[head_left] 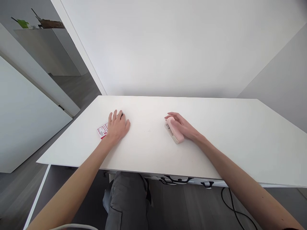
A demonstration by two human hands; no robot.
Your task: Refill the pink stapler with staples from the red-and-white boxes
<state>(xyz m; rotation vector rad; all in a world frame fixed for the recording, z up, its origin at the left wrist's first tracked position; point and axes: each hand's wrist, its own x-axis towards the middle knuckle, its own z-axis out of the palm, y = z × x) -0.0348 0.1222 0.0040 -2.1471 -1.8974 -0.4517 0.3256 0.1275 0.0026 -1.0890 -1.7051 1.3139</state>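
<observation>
A pink stapler (pixel 177 131) rests on the white desk, its near end pointing toward me. My right hand (pixel 184 126) is wrapped round it from the right, with the thumb on top and the other fingers at the far end. To the left, my left hand (pixel 117 128) lies palm down with its fingers spread. It partly covers a small red and white box (pixel 102 131) that shows at its left side. Something small and dark (pixel 122 115) peeks out by the fingertips; its kind is hidden.
The white desk top (pixel 148 150) meets a white wall at the back. Drawers with black handles (pixel 178 179) sit under its front edge. Black cables (pixel 231 204) lie on the floor at lower right. An open doorway and a white door (pixel 26 121) are at left.
</observation>
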